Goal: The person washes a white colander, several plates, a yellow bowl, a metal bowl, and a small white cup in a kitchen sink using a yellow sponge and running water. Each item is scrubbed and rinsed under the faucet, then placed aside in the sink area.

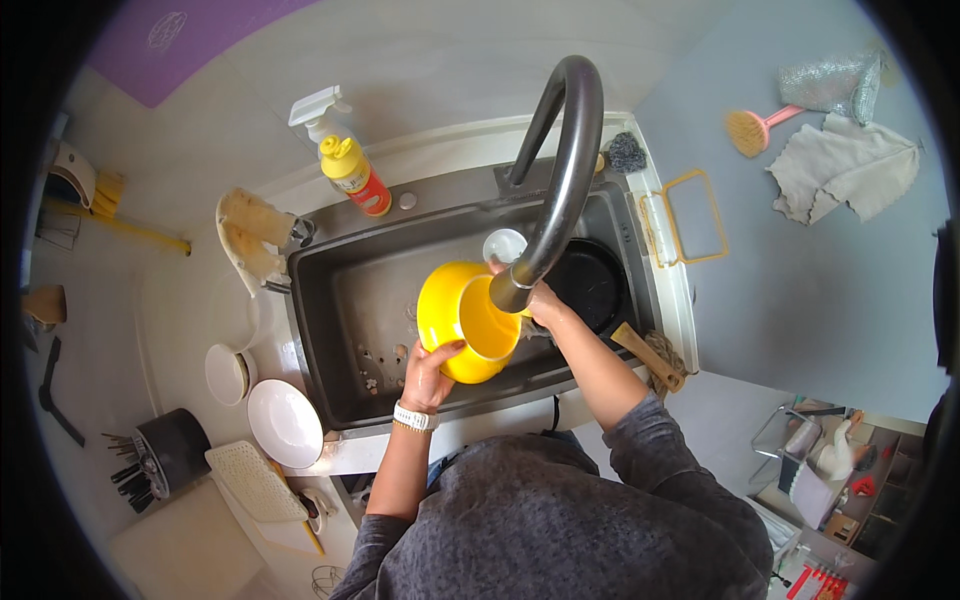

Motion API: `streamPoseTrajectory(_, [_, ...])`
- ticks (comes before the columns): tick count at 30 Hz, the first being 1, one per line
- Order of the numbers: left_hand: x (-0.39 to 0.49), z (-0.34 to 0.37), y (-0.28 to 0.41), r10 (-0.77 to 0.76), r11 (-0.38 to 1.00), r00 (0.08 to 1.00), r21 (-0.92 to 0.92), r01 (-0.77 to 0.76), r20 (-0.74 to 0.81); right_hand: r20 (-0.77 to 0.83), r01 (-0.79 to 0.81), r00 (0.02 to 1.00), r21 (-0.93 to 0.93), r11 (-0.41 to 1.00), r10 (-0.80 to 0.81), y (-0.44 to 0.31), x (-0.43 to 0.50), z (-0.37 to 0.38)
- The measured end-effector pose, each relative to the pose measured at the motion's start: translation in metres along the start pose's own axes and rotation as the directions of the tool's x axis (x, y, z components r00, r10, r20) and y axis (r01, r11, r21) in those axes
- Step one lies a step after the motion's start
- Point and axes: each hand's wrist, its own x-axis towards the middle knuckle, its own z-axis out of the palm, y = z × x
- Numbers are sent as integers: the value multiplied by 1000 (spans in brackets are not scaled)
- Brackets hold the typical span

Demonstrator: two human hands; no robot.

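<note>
My left hand (429, 375) grips the rim and side of a yellow bowl (442, 315), tilted on its side above the dark sink (367, 289). Under the black faucet (574, 150), the bowl's open mouth faces right. My right hand (544, 304) is on the bowl's right side, partly hidden behind the faucet head; a bit of something yellow shows at its fingers, and I cannot tell what it holds. A small white bowl (504, 245) and a black pan (592, 285) are in the sink beyond and right of my hands. Food scraps (373, 384) lie on the sink bottom.
A yellow-capped bottle (364, 184) and a spray bottle (315, 112) stand behind the sink. White bowls (285, 422) and a utensil holder (176, 450) are at left. A wooden-handled brush (649, 358) lies at the right edge; a person (836, 450) is in the background.
</note>
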Motion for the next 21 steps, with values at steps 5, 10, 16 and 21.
streamPoseTrajectory(5, [40, -26, -10, 56, 969, 998, -239, -64, -41, 112, -255, 967, 465, 848, 230, 32, -2, -31])
streamPoseTrajectory(10, [83, -49, -14, -49, 915, 998, -399, 60, 37, 290, -226, 957, 721, 654, 11, 35, -31, -39])
streamPoseTrajectory(16, [120, -26, -45, 199, 980, 966, 48, -193, -167, 74, -47, 997, 814, 579, -23, 34, -57, -15])
streamPoseTrajectory(21, [87, 22, -67, 732, 196, 681, 947, -255, 32, -42, 60, 998, 795, 604, -43, 41, -52, 2])
